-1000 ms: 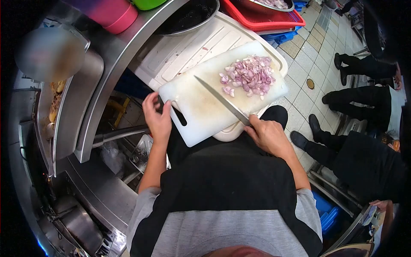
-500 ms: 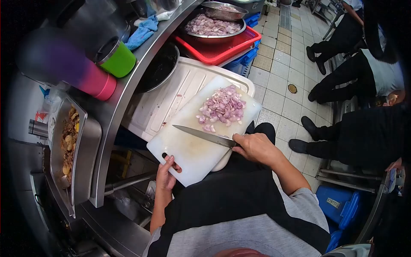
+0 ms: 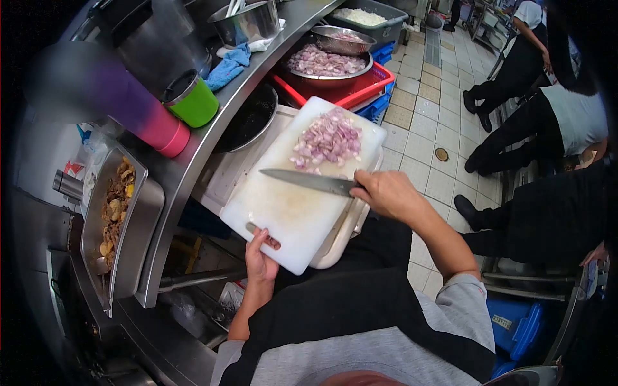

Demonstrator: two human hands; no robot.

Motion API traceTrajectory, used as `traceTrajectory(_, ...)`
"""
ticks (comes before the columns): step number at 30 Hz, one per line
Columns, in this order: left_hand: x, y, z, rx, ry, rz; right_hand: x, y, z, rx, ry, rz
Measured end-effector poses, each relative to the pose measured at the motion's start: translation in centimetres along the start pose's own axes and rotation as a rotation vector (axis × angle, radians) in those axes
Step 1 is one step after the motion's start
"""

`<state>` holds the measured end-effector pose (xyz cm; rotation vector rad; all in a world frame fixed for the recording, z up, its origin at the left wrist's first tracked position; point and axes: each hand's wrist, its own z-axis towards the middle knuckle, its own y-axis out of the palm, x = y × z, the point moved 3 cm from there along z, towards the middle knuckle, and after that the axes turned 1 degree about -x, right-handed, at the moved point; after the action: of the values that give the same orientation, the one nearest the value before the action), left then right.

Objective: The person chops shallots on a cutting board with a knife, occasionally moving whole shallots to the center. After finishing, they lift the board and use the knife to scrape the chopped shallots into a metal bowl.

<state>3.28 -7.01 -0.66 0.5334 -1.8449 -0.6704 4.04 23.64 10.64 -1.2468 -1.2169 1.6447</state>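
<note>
A white cutting board [image 3: 277, 212] is held by its slotted handle, with the fingers of my left hand [image 3: 262, 257] hooked through the slot. Sliced shallots [image 3: 329, 138] lie heaped on its far half. My right hand [image 3: 389, 193] is closed around the handle of a kitchen knife [image 3: 309, 181], whose blade lies across the board on the near side of the heap. Beyond the board, a steel bowl of sliced shallots [image 3: 325, 62] sits in a red basket [image 3: 360, 94].
Under the board is a white plastic lid or tray [image 3: 222, 174], with a dark pan [image 3: 251, 119] beside it. The steel counter [image 3: 168, 215] at left carries a green tumbler [image 3: 193, 100], a pink-purple bottle [image 3: 170, 136] and a food pan [image 3: 145, 212]. Several people stand at right on the tiled floor.
The cutting board has moved away from my body, toward the red basket, with the shallots and knife on it. Both hands have moved forward with it, still gripping.
</note>
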Motion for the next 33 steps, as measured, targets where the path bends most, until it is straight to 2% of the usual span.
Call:
traceTrajectory(3, 0.7, 3.5, 2.6, -0.060, 0.052, -0.037, 1.9, -1.7, 3.4, 0.142, 0.013, -0.061)
traceTrajectory(5, 1.6, 8.0, 3.5, -0.046, 0.076, -0.030, 3.3, -2.6, 5.6, 0.139, 0.009, -0.072)
traceTrajectory(10, 1.4, 9.0, 9.9, -0.054, 0.104, -0.047, 6.5, -4.4, 11.2, 0.023, 0.052, -0.125)
traceTrajectory(17, 2.2, 11.7, 14.7, 0.014, 0.128, -0.083, 12.5, -4.7, 19.5, 0.021, 0.164, -0.150)
traceTrajectory(28, 4.1, 12.2, 18.3, 0.066, 0.188, -0.078, 17.2, -3.7, 28.7, 0.085, 0.224, -0.153)
traceTrajectory(31, 4.1, 12.1, 18.8, 0.049, 0.161, -0.085, 18.0, -4.0, 29.7, 0.045, 0.367, -0.158)
traceTrajectory(33, 4.2, 12.5, 18.7, 0.069, 0.153, -0.111, 18.7, -4.1, 30.4, 0.066, 0.365, -0.156)
